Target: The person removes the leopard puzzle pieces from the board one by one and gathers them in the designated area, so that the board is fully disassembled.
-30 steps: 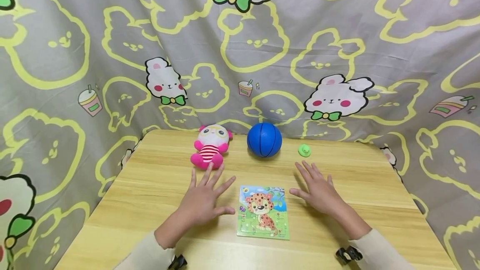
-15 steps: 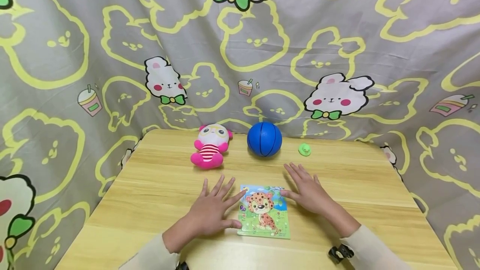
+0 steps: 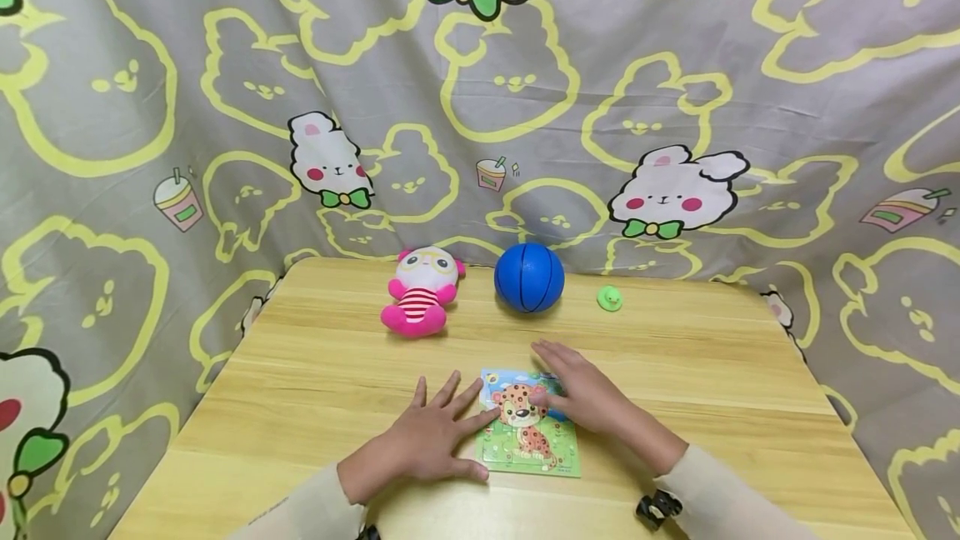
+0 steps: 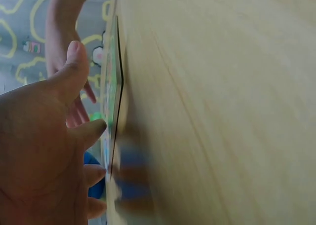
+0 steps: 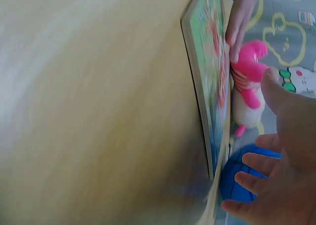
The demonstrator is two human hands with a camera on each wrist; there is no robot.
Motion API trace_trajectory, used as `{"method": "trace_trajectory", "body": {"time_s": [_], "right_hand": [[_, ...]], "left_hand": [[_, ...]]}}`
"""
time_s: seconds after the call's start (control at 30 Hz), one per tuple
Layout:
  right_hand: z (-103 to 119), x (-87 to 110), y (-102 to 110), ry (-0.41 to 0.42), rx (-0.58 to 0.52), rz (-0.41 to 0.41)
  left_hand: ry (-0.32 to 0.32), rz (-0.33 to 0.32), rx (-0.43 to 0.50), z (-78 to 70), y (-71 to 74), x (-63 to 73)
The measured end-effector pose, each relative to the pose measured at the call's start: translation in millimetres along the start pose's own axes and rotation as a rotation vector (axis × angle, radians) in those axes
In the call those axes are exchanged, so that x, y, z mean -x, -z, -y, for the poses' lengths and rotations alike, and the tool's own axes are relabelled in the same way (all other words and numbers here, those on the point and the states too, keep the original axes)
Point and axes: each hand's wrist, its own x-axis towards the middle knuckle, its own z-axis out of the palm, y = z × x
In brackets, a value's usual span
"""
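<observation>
To the left of the leopard puzzle [image 3: 528, 458], the left sleeve [image 3: 307, 505] is pale beige with a thin dark marking [image 3: 268, 511] and a black piece [image 3: 369, 533] below; to its right, the right sleeve [image 3: 723, 498] matches, beside a chunky black wrist fitting [image 3: 660, 509].

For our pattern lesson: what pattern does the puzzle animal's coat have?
The puzzle animal is orange with dark spots, clearest in the head view.

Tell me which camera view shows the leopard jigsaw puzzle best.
The head view: it shows the leopard jigsaw puzzle from above, its picture clear though partly covered at the upper right. The left wrist view catches it nearly edge-on; the right wrist view shows its picture slanted and blurred, plus one edge.
</observation>
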Motion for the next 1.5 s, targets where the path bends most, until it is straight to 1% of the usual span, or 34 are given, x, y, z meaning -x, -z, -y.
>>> {"method": "trace_trajectory", "body": {"time_s": [0.1,0.17,0.37,0.53,0.6,0.67,0.73,0.83,1.0,1.3,1.5], "right_hand": [[9,-2.9,-4,0.0,-0.022,0.028],[15,-5.1,-7,0.008,-0.039,0.031],[28,-12.9,-15,0.058,-0.079,0.014],[31,-20.7,-22,0.084,-0.189,0.002],[32,-24.1,-25,0.084,-0.231,0.013],[32,-27.3,-28,0.084,-0.245,0.03],[32,-30.4,-30,0.081,-0.244,0.043],[32,-35.1,-32,0.057,-0.241,0.065],[32,-42.2,-32,0.028,-0.248,0.094],[32,-49.1,-28,0.047,-0.199,0.141],[32,-53.6,-27,0.035,-0.209,0.172]], "left_hand": [[-0.006,0.009,-0.005,0.0,-1.5,-1.3],[-0.006,0.015,-0.008,-0.1,-2.2,-1.8],[-0.001,0.026,-0.005,0.2,-3.3,-2.3],[0.0,0.032,-0.002,1.1,-3.8,-1.9],[-0.001,0.033,0.004,0.8,-3.0,-1.5],[-0.002,0.034,0.011,0.0,-1.4,-0.7],[-0.005,0.032,0.017,-0.8,-0.2,0.1],[-0.009,0.03,0.025,-1.5,0.4,1.2],[-0.009,0.021,0.033,-0.1,-2.4,1.6],[-0.018,-0.006,0.027,-0.3,-4.4,0.9],[-0.022,-0.009,0.024,-2.5,-4.9,0.8]]}}
